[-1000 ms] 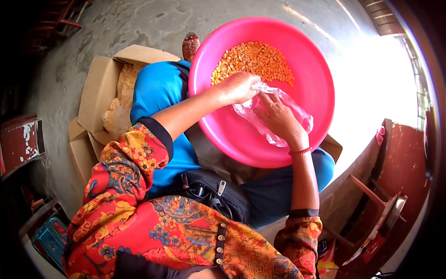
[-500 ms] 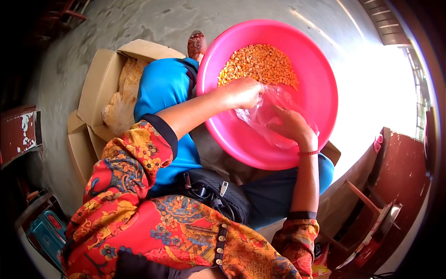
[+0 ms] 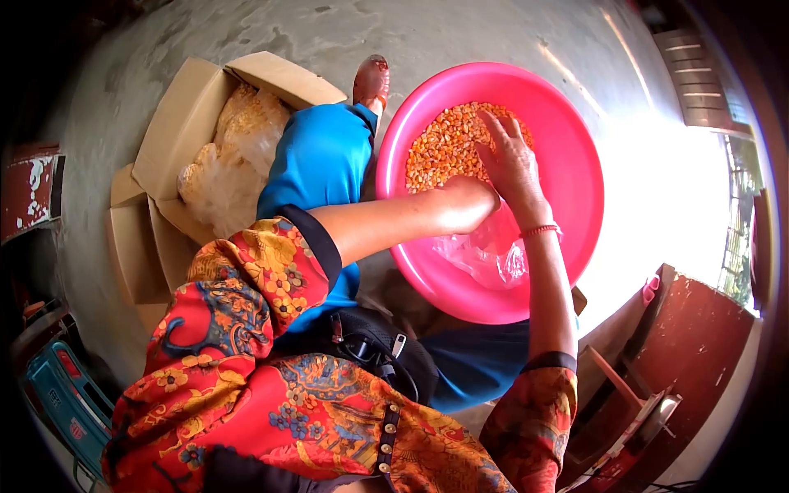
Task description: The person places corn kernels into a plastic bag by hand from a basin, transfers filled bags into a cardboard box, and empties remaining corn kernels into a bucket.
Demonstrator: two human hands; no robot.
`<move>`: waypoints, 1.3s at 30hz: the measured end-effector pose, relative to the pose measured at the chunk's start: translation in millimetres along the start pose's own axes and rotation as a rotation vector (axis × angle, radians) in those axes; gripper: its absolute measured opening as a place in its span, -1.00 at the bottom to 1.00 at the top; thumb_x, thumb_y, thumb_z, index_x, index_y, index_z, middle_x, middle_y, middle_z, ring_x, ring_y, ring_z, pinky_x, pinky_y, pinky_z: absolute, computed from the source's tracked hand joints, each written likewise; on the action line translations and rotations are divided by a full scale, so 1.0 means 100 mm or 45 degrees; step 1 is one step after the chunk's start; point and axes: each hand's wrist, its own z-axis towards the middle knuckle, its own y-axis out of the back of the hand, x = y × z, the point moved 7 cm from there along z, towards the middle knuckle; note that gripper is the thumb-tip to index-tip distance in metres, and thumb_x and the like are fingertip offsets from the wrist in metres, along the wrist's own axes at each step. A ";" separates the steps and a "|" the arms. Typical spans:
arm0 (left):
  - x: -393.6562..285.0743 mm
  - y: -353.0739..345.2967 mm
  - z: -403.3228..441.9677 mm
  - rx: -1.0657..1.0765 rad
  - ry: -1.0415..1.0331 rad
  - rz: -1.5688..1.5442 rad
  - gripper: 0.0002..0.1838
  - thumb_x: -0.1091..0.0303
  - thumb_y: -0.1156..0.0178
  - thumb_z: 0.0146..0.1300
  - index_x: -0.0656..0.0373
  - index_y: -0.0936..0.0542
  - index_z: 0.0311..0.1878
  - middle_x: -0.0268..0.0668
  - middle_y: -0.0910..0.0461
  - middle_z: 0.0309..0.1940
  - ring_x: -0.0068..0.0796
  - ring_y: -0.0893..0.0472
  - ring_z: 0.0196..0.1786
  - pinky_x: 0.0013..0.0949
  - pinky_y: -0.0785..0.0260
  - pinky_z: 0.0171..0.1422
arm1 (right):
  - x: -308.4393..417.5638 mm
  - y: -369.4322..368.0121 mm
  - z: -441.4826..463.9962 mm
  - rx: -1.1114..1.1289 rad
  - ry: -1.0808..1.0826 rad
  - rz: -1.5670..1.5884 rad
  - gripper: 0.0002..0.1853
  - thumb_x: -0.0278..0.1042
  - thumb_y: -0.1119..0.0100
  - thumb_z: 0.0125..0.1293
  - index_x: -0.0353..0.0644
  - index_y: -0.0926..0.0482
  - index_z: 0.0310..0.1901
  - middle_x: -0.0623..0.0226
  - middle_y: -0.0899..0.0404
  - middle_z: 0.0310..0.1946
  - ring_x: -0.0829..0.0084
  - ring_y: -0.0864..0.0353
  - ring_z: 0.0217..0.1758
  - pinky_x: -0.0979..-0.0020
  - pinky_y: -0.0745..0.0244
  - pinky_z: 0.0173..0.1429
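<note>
**Right hand [image 3: 511, 168] spread over corn kernels [image 3: 444, 146], left hand [image 3: 470, 204] at the plastic bag [image 3: 493, 261]**

From my remote seat I see the right hand's fingers apart with nothing between them; whether they touch the kernels I cannot tell. The left hand's fingers turn down out of my sight, so I cannot tell if they are clamped on the bag, though its film reaches up to them. I judge the 2 hands sit this close so that bag and corn are both within reach. The kernels lie along the far side of the pink basin [image 3: 575, 168], the bag nearer the body; the raised wall should stop grains scattering. The basin is just beside the left leg [image 3: 316, 156], handy for both arms. Farther left, an open cardboard box [image 3: 177, 123] holds clear bags of yellow stuff [image 3: 246, 119].
</note>
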 end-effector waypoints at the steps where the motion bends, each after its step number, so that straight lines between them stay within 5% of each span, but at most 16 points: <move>1: 0.03 -0.03 0.03 -0.008 0.054 0.001 -0.83 0.44 -0.06 0.07 0.18 -0.60 -0.28 -0.04 -0.60 -0.33 -0.06 -0.60 -0.21 -0.11 -0.45 -0.16 | -0.02 -0.15 0.08 0.032 -0.024 -0.001 -0.48 -0.28 -0.11 0.23 0.11 -0.29 0.24 0.11 -0.36 0.08 0.11 -0.57 -0.16 0.12 -0.53 -0.13; 11: -0.04 0.09 -0.07 0.204 0.141 0.094 -0.83 0.44 -0.21 -0.10 0.27 -0.63 -0.38 -0.04 -0.62 -0.37 -0.10 -0.64 -0.25 -0.14 -0.48 -0.18 | -0.17 -0.62 0.19 0.150 -0.060 -0.080 -0.59 -0.22 -0.10 0.23 0.01 -0.36 0.13 0.11 -0.35 0.04 0.07 -0.57 -0.18 0.10 -0.52 -0.18; 14: -0.02 0.13 -0.09 0.226 0.137 0.109 -0.84 0.47 -0.19 -0.09 0.28 -0.63 -0.37 -0.04 -0.62 -0.38 -0.10 -0.64 -0.26 -0.13 -0.48 -0.19 | -0.28 -0.68 0.18 -0.041 0.049 0.024 -0.70 -0.27 -0.07 0.27 -0.09 -0.40 0.01 0.20 -0.45 -0.15 0.14 -0.58 -0.29 0.17 -0.53 -0.27; 16: -0.01 0.16 -0.11 0.224 0.160 0.134 -0.85 0.48 -0.18 -0.07 0.28 -0.63 -0.39 -0.04 -0.62 -0.38 -0.09 -0.64 -0.26 -0.12 -0.49 -0.20 | -0.36 -0.63 0.19 -0.055 -0.256 0.741 -0.76 -0.24 -0.07 0.31 -0.11 -0.46 -0.04 0.45 -0.44 -0.42 0.50 -0.50 -0.45 0.47 -0.43 -0.45; 17: 0.01 0.17 -0.11 0.219 0.184 0.156 -0.87 0.48 -0.16 -0.05 0.28 -0.62 -0.40 -0.05 -0.62 -0.39 -0.09 -0.64 -0.27 -0.12 -0.49 -0.20 | -0.49 -0.77 0.06 0.105 -0.740 1.378 -0.78 -0.18 -0.04 0.35 -0.10 -0.48 -0.08 0.59 -0.36 -0.50 0.73 -0.29 -0.56 0.68 -0.17 -0.57; 18: 0.01 0.16 -0.11 0.222 0.181 0.153 -0.87 0.48 -0.16 -0.05 0.28 -0.62 -0.40 -0.05 -0.62 -0.39 -0.09 -0.64 -0.27 -0.12 -0.49 -0.20 | -0.46 -0.70 0.03 0.056 -0.788 1.671 -0.78 -0.20 0.00 0.38 -0.10 -0.49 -0.08 0.56 -0.37 -0.47 0.78 -0.16 -0.62 0.71 0.00 -0.62; 22: 0.11 0.16 -0.05 0.035 0.118 0.272 -0.92 0.46 -0.17 -0.05 0.18 -0.62 -0.47 -0.16 -0.63 -0.48 -0.21 -0.66 -0.35 -0.19 -0.50 -0.37 | -0.49 -0.36 -0.10 0.033 -0.784 1.987 -0.80 -0.24 0.03 0.40 -0.14 -0.47 -0.10 0.51 -0.37 -0.46 0.77 -0.08 -0.67 0.71 0.06 -0.65; 28: 0.22 0.21 -0.01 -0.208 0.141 0.051 -0.91 0.48 -0.11 0.00 0.22 -0.61 -0.47 -0.06 -0.60 -0.50 -0.12 -0.65 -0.36 -0.14 -0.49 -0.32 | -0.09 0.14 -0.69 0.571 -0.682 1.737 -0.82 -0.25 0.02 0.39 -0.17 -0.48 -0.16 0.58 -0.31 -0.55 0.81 -0.08 -0.67 0.72 0.08 -0.64; 30: 0.20 0.18 0.00 -0.183 0.105 0.062 -0.91 0.49 -0.12 -0.01 0.25 -0.60 -0.47 -0.01 -0.59 -0.49 -0.08 -0.64 -0.34 -0.13 -0.49 -0.28 | -0.06 0.03 -0.91 0.791 -0.742 1.310 -0.85 -0.29 0.07 0.40 -0.12 -0.47 -0.15 0.55 -0.32 -0.51 0.81 -0.10 -0.67 0.71 0.02 -0.64; 31: 0.20 0.14 0.02 -0.112 0.103 0.080 -0.90 0.49 -0.10 -0.02 0.23 -0.58 -0.41 0.00 -0.59 -0.46 -0.03 -0.62 -0.30 -0.09 -0.47 -0.24 | -0.09 -0.03 -0.97 0.788 -0.692 1.174 -0.83 -0.31 0.02 0.37 -0.14 -0.48 -0.09 0.50 -0.44 -0.44 0.77 -0.32 -0.60 0.67 -0.21 -0.60; 32: 0.20 0.10 0.03 -0.043 0.101 0.100 -0.86 0.49 -0.09 -0.02 0.21 -0.57 -0.34 0.01 -0.58 -0.43 0.02 -0.60 -0.27 -0.04 -0.45 -0.19 | -0.14 -0.10 -1.04 0.781 -0.698 1.176 -0.83 -0.31 0.02 0.37 -0.14 -0.48 -0.09 0.50 -0.44 -0.44 0.77 -0.32 -0.60 0.67 -0.21 -0.60; 34: 0.16 0.10 0.01 -0.005 0.091 0.081 -0.84 0.48 -0.11 -0.04 0.22 -0.58 -0.34 0.01 -0.58 -0.44 0.02 -0.60 -0.28 -0.05 -0.45 -0.21 | -0.15 -0.12 -1.03 0.599 -0.204 0.576 -0.76 -0.35 -0.03 0.33 -0.17 -0.48 0.00 0.44 -0.55 -0.30 0.67 -0.52 -0.44 0.58 -0.43 -0.48; 35: 0.12 0.12 -0.02 0.070 0.126 0.088 -0.85 0.48 -0.11 -0.04 0.23 -0.57 -0.34 0.01 -0.58 -0.44 0.02 -0.60 -0.29 -0.05 -0.45 -0.22 | -0.11 -0.03 -1.02 0.345 0.028 0.357 -0.73 -0.38 -0.08 0.25 -0.10 -0.53 0.00 0.23 -0.61 -0.33 0.45 -0.60 -0.40 0.42 -0.49 -0.28; 39: 0.20 -0.06 0.00 0.092 0.138 -0.054 -0.85 0.41 -0.12 -0.01 0.26 -0.58 -0.36 0.01 -0.57 -0.44 0.02 -0.59 -0.31 -0.06 -0.44 -0.23 | -0.23 0.21 -0.81 0.372 -0.479 0.705 -0.83 -0.35 -0.12 0.24 -0.15 -0.62 -0.18 0.27 -0.60 -0.45 0.54 -0.58 -0.42 0.46 -0.47 -0.35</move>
